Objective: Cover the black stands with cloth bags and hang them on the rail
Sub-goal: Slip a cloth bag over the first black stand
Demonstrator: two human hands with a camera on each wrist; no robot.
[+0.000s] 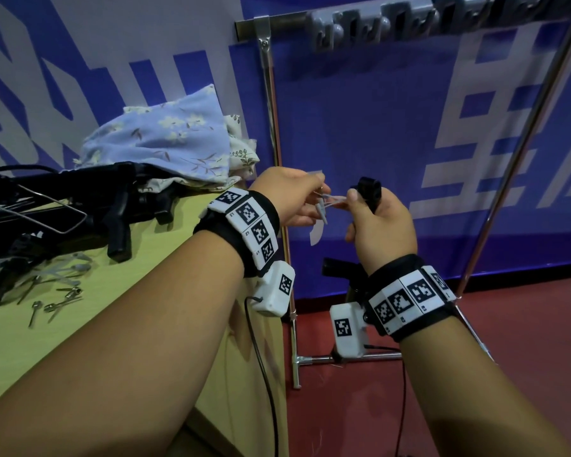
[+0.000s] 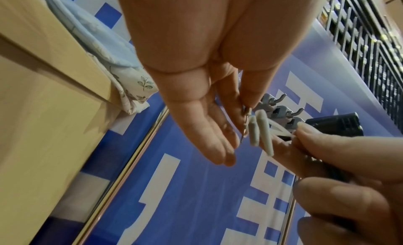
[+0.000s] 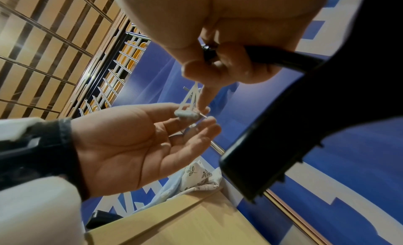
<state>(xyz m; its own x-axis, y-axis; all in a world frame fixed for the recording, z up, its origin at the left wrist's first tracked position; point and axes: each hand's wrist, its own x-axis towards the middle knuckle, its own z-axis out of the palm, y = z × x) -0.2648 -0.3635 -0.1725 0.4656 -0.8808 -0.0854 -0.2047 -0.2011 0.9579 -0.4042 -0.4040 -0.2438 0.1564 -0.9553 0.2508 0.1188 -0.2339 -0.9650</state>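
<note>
In front of the metal garment rack (image 1: 271, 103), both hands work close together at mid-height. Right hand (image 1: 381, 225) is curled round a black stand (image 1: 370, 189); the stand's top pokes above the fist, its lower part (image 1: 340, 270) shows below the wrist, and in the right wrist view its broad black body (image 3: 290, 136) fills the right side. The thumb and forefinger of that same hand also pinch thin white plastic ties (image 2: 281, 130) that fan toward the other hand.

Left hand (image 1: 290, 201): thumb and forefinger pinch a small metal pin (image 2: 245, 126) beside two pale grey plastic toggles (image 2: 260, 132) hanging at the ties' ends. The other fingers (image 2: 218, 145) lie straight and loose, palm open.

On the yellow-green table (image 1: 30, 341) to the left: a heap of more black stands (image 1: 89, 199) with a wire loop (image 1: 47, 209) over it; behind them, against the wall, a pile of cloth bags, the top one pale blue with a flower print (image 1: 165, 140), a white leaf-print one (image 1: 241, 146) under it at the table's corner. Loose ties and small metal pins (image 1: 56, 291) are scattered near the table's front edge.

Across the top of the rack runs the rail (image 1: 277, 23), carrying a row of grey hooks (image 1: 409, 24). Blue-and-white banner (image 1: 376, 110) behind; red floor (image 1: 343, 407) below.
</note>
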